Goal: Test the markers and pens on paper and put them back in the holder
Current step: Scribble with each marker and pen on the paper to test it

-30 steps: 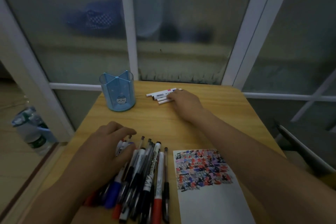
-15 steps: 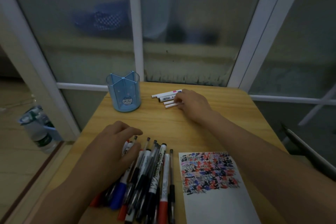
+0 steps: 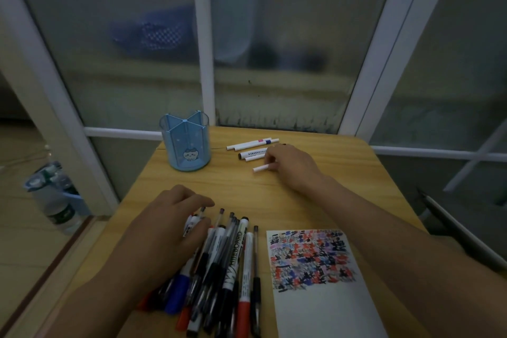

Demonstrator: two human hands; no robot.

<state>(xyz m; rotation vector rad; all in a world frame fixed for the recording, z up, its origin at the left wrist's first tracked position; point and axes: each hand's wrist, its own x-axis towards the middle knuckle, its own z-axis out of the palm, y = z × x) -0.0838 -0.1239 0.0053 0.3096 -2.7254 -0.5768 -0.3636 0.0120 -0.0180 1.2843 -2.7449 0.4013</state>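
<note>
Wooden worktop [image 3: 170, 184] under dim light. Right hand [image 3: 290, 163] reaches to the far side, fingers pinching one white marker [image 3: 262, 168] that lies slightly apart from the other white markers [image 3: 251, 148]. Left hand [image 3: 164, 230] rests on the near pile of pens and markers [image 3: 230, 269], fingers curled around one white-barrelled marker [image 3: 192, 223] at the pile's left edge. Blue divided holder [image 3: 186, 147] stands upright at far left, no pens visible inside. Paper [image 3: 321, 282], scribbled in red, blue and black, lies just right of the pile.
</note>
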